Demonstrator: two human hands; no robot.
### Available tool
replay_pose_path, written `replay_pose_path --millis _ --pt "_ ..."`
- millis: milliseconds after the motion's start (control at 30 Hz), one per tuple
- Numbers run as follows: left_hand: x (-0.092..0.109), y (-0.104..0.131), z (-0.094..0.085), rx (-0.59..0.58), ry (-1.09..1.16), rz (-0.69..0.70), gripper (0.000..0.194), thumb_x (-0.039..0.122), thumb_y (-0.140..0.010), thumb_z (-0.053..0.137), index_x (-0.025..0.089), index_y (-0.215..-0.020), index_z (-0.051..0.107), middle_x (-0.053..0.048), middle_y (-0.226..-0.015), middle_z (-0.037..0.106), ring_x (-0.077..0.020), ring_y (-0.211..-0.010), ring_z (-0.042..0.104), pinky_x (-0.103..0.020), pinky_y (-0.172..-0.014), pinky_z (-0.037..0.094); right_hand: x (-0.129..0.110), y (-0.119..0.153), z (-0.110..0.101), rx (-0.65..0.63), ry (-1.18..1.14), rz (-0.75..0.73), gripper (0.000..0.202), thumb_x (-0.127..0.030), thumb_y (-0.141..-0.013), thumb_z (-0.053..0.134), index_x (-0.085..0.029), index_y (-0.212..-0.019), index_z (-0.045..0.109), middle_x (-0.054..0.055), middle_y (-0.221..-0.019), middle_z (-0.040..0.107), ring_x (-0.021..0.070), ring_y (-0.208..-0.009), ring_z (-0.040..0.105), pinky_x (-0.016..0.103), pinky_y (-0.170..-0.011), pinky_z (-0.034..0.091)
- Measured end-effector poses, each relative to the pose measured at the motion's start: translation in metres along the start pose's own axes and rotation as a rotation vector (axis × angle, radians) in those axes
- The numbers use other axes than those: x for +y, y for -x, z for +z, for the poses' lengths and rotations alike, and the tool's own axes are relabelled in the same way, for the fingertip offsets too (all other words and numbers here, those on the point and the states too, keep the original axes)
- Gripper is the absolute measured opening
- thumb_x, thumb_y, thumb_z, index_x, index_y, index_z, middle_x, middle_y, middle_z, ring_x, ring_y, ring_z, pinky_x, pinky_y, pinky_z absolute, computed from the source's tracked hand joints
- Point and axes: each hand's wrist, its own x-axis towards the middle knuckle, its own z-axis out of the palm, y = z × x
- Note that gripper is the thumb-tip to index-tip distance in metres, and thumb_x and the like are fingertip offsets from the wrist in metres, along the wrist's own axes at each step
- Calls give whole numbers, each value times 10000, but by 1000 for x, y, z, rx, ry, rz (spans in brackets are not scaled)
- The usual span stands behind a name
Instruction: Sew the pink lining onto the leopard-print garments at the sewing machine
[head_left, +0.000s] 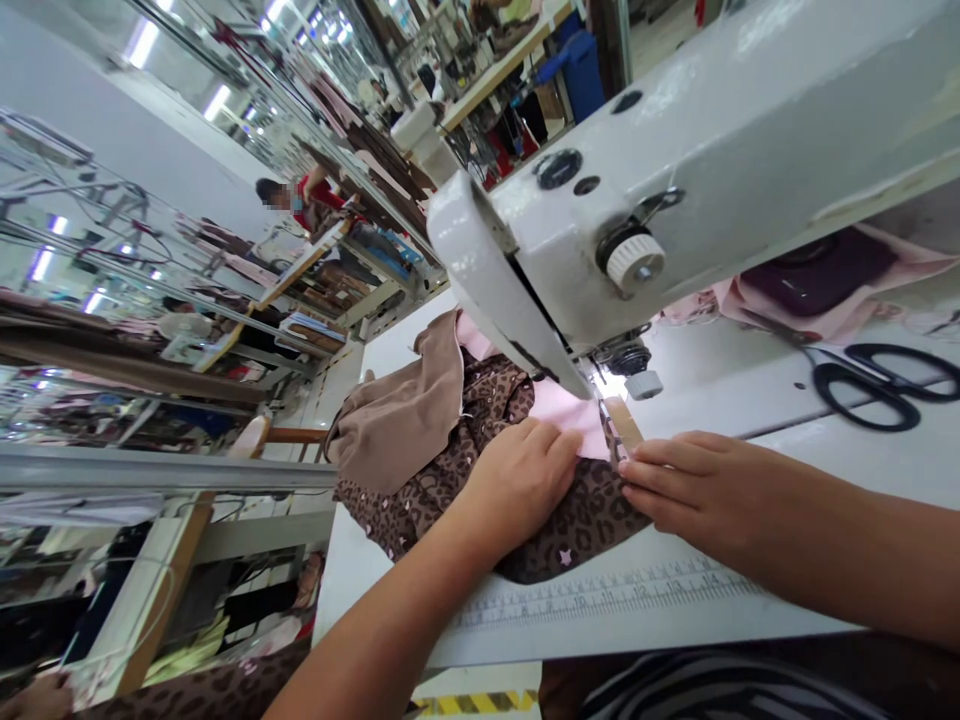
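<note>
Steadies leopard-print fabric point(576, 525) in front of sewing machine point(675, 180) with left hand point(523, 482) and right hand point(694, 492), with fingers pressed together (cannot tell if pinching), apparently to keep pink panel point(564, 408) flat.

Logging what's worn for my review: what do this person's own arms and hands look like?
The left hand and right hand are ungloved, with no ring, watch or bracelet visible. The left forearm and right forearm show no sleeve or marking within view.
</note>
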Motion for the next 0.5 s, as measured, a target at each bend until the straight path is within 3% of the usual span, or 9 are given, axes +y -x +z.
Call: replay_pose_path --millis 100,200,400,500 --pt "12 -11 -3 -44 4 5 240 136 -1033 425 179 -865 590 -37 -784 587 -203 -730 570 -340 -641 512 -2 0 -1 1 6 4 335 -52 -892 457 -125 -1081 724 67 -1077 776 196 -1034 637 348 -858 557" --pt "19 -16 -3 -16 21 29 270 145 -1048 379 167 -904 606 -45 -805 607 -204 -738 576 -343 -646 531 -3 2 1 -9 -3 18 305 -69 -901 485 -133 -1084 720 63 -1075 773 202 -1043 639 361 -864 556" --pt "12 -15 0 -4 73 116 332 124 -1067 317 116 -968 633 -113 -1024 695 -193 -897 664 -329 -829 600 -1 3 -2 -28 -19 15 258 -90 -883 549 -121 -1072 722 63 -1078 768 205 -1030 641 349 -880 546" --pt "6 -16 -3 -6 71 161 339 140 -1078 318 97 -1001 644 -126 -1070 714 -194 -942 681 -323 -833 610 0 1 -5 -25 -27 20 275 -60 -889 510 -134 -1037 729 58 -1042 771 201 -1024 634 347 -888 546"
